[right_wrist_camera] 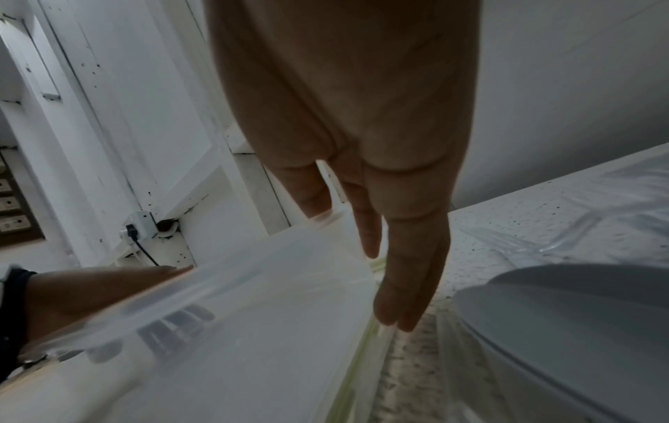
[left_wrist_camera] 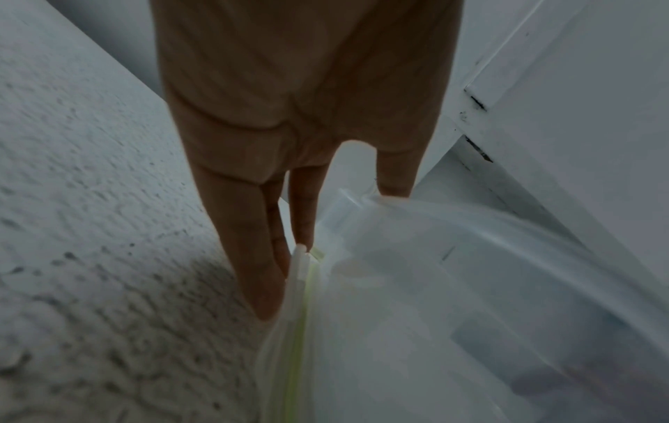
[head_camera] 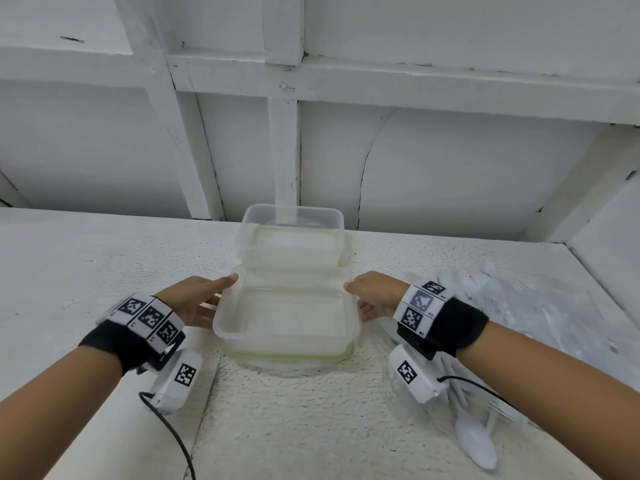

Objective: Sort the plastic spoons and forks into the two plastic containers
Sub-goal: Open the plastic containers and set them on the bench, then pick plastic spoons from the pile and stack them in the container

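A clear near container [head_camera: 284,313] is held between both hands on the white textured surface [head_camera: 86,265], at the middle of the scene. The left hand [head_camera: 194,303] is laid against its left side, with straight fingers [left_wrist_camera: 249,251] pressed along the wall and the thumb set on the rim. The right hand [head_camera: 374,299] is placed the same way on the right side, its fingers [right_wrist_camera: 409,272] stretched down the wall and its thumb on the rim; neither hand is curled round anything. A green seam is seen low on the container's wall in both wrist views. A second clear far container [head_camera: 292,237] is stood just behind the near one, touching or nearly touching it, close to the white panelled wall [head_camera: 450,168]. To the right, a heap of white spoons and forks [head_camera: 478,438] is partly hidden under the right forearm, with one spoon bowl lying nearest. A crumpled clear plastic bag [head_camera: 554,306] is spread at the far right. A round grey plate [right_wrist_camera: 564,320] is seen just right of the near container.
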`<state>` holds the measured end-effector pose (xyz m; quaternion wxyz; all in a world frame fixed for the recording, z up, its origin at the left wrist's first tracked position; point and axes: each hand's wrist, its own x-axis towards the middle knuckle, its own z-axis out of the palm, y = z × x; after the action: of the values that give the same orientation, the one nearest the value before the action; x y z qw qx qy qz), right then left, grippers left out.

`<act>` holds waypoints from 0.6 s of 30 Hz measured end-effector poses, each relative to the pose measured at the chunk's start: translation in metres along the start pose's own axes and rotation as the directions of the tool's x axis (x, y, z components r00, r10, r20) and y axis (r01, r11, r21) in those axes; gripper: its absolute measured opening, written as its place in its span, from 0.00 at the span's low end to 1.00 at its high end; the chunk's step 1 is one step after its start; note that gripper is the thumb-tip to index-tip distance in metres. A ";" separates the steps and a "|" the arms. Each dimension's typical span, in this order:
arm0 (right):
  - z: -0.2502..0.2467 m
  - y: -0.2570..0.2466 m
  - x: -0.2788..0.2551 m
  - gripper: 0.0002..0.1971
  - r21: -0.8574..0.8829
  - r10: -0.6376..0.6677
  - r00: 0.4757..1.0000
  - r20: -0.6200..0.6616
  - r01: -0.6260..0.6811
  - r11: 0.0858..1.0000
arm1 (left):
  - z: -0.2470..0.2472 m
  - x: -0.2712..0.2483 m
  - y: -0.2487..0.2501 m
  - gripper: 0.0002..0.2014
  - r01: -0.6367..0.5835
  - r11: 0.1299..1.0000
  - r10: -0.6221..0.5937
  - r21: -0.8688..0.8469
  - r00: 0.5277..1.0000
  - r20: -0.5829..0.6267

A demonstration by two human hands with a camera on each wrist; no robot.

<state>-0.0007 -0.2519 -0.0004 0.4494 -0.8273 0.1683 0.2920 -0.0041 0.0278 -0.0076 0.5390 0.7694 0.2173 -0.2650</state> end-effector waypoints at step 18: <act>-0.077 0.036 -0.062 0.16 -0.197 -0.325 0.941 -0.090 0.303 0.932 | 0.043 -0.057 0.018 0.14 -0.450 0.753 0.630 0.481 0.704 -0.327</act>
<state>-0.0425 -0.3349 0.0484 0.4025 -0.8970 0.0332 0.1795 -0.0438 -0.0211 0.0299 0.3707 0.9251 0.0482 0.0675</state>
